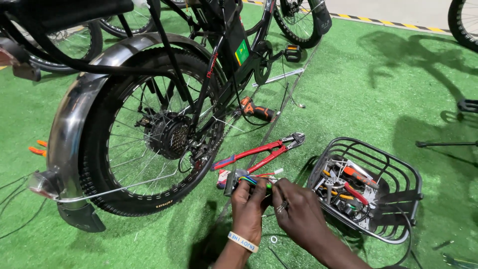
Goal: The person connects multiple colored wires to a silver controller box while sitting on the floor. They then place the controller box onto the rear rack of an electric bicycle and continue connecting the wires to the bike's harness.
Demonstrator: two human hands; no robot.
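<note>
My left hand (pixel 247 201) clasps the small controller box (pixel 232 182) low over the turf; my right hand (pixel 294 206) pinches its coloured wires (pixel 255 180). Box seems light, rigid; wires limp, fragile, so I hold the casing.

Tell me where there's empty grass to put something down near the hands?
Open grass lies beyond the wire basket, toward the striped floor line, and low on the left below the rear wheel. It is crowded between wheel and basket: red bolt cutters, the wired part and both hands, left hand, right hand.
</note>
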